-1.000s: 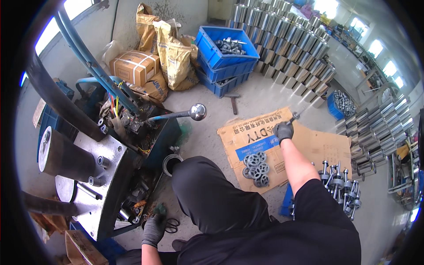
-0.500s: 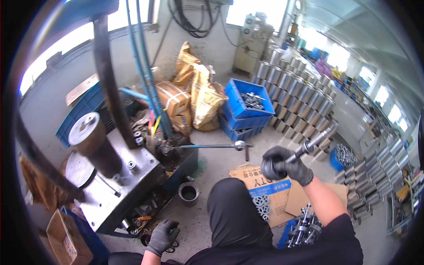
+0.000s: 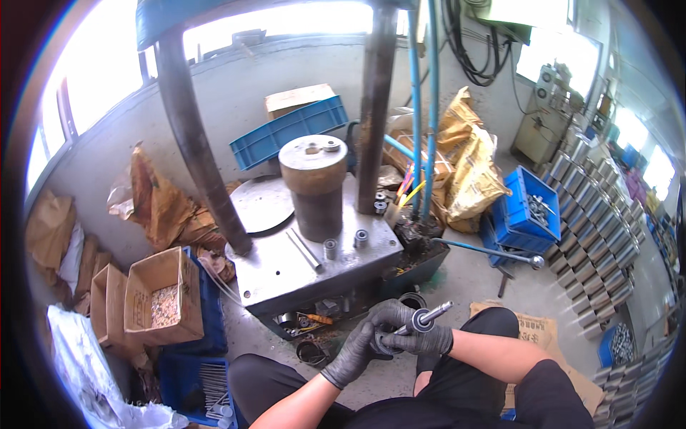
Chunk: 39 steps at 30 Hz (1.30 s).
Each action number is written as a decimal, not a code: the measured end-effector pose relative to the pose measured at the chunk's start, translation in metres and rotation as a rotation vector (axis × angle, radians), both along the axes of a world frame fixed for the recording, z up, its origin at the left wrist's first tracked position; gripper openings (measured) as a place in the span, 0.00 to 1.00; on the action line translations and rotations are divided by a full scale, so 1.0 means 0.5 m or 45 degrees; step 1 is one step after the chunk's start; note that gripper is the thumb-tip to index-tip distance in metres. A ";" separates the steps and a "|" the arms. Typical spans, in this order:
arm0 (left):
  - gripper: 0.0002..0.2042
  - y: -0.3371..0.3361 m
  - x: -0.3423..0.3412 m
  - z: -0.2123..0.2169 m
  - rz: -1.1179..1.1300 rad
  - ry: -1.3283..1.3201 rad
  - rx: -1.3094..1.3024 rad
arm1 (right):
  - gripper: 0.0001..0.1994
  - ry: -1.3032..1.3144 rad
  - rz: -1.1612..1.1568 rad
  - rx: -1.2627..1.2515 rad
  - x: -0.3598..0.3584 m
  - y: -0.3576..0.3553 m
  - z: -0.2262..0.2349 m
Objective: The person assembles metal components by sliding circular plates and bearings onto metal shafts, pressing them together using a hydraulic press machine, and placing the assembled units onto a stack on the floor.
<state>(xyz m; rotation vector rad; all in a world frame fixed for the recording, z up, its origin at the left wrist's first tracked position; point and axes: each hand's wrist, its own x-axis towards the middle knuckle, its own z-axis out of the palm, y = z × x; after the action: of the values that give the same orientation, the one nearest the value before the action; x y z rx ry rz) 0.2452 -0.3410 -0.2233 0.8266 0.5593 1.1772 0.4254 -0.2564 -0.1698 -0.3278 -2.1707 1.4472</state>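
Press table (image 3: 282, 286): front edge runs 9 to 11 o'clock from metal shaft (image 3: 422, 319). Knees (image 3: 493, 322) at 8 and 3; floor (image 3: 457, 286) opens at 2. Shaft slants, tip toward 2. Right hand (image 3: 423, 342), from 4: fingers wrapped around shaft. Left hand (image 3: 351, 354), from 8: fingers bent near lower end; grip hidden, cannot tell.

Hands (image 3: 421, 342) partly hide the metal shaft (image 3: 437, 312); the blue beam (image 3: 163, 20) (overhead) is cut off.
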 end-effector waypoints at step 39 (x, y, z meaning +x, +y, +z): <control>0.34 0.074 -0.013 -0.137 0.105 0.730 -0.391 | 0.23 -0.178 -0.758 -0.374 -0.049 0.024 -0.228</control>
<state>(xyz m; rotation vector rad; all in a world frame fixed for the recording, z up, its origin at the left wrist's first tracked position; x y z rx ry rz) 0.2389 -0.3042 -0.2916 0.8779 1.2227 0.8873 0.4007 -0.2444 -0.2841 -1.1028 -1.7294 1.4041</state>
